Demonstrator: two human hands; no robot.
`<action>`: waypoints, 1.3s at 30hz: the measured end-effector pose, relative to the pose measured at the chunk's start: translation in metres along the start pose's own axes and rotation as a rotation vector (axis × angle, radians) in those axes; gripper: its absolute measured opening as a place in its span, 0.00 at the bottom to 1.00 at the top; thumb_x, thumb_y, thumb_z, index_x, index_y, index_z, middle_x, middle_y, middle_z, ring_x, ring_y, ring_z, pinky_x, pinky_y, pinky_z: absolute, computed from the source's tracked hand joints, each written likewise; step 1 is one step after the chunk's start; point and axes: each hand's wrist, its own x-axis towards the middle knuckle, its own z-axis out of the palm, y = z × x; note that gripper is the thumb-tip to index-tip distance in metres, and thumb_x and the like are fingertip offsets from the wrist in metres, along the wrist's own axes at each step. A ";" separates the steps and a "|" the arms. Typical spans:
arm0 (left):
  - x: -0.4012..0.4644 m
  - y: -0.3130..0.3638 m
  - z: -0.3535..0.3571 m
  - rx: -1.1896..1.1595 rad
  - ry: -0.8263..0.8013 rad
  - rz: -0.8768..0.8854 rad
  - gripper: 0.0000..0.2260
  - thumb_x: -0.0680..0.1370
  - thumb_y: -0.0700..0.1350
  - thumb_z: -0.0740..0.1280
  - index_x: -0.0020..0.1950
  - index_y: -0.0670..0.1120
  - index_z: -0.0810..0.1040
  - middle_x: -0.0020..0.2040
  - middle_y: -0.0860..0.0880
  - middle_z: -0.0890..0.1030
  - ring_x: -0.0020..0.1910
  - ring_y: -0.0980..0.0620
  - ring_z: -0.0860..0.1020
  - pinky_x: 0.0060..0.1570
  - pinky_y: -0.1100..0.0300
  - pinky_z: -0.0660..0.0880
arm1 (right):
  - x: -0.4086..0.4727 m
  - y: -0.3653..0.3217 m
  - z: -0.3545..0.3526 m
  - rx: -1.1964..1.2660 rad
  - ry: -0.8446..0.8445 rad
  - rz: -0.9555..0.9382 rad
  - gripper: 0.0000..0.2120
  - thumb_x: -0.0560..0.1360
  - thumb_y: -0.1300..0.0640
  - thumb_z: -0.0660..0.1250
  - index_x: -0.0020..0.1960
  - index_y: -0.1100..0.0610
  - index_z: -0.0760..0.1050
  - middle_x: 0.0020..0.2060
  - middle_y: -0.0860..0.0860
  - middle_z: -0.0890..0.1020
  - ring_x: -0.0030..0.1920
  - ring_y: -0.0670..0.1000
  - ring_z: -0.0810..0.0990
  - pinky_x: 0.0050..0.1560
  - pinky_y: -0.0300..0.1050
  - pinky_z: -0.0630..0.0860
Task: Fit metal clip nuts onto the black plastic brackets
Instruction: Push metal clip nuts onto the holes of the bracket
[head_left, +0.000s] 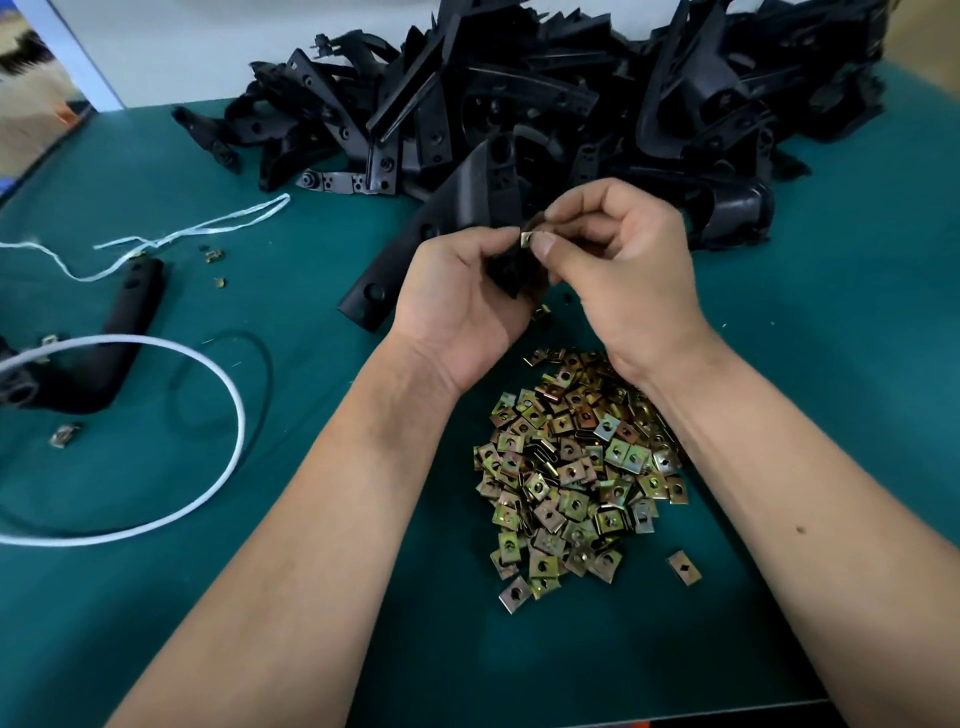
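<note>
Green-topped table (322, 597) carries a heap of brass-coloured clip nuts (571, 467) at centre, w/ one stray nut (683, 567) at 4 o'clock. Big pile of black brackets (519, 104) at 12. At 9: white cord loop (156, 415), white string (171, 239), single black bracket (124, 322), few loose nuts (213, 253).

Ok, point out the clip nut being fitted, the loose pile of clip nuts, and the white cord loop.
clip nut (527, 238), head view, its bright face between the fingertips.
pile of clip nuts (571, 478), head view, middle of the heap.
white cord loop (236, 400), head view, its right-hand curve.
</note>
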 end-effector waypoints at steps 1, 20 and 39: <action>0.000 -0.001 0.000 0.007 0.012 0.004 0.12 0.77 0.34 0.57 0.56 0.33 0.75 0.48 0.39 0.78 0.46 0.45 0.76 0.55 0.54 0.73 | 0.000 0.000 0.000 -0.006 -0.003 0.001 0.08 0.73 0.65 0.75 0.49 0.57 0.80 0.39 0.52 0.86 0.38 0.49 0.83 0.42 0.42 0.80; 0.001 -0.012 0.002 0.520 0.101 0.119 0.27 0.69 0.26 0.58 0.70 0.29 0.66 0.63 0.27 0.75 0.64 0.30 0.75 0.64 0.35 0.71 | -0.004 -0.009 -0.001 -0.109 -0.072 -0.053 0.12 0.72 0.62 0.77 0.52 0.54 0.78 0.38 0.47 0.86 0.42 0.44 0.84 0.49 0.44 0.81; 0.011 0.013 -0.017 -0.069 0.224 0.178 0.06 0.81 0.43 0.68 0.45 0.44 0.80 0.36 0.50 0.83 0.40 0.54 0.82 0.63 0.56 0.75 | 0.012 0.005 -0.031 -0.857 -0.329 -0.107 0.06 0.74 0.47 0.77 0.46 0.47 0.82 0.40 0.40 0.79 0.39 0.38 0.76 0.39 0.34 0.70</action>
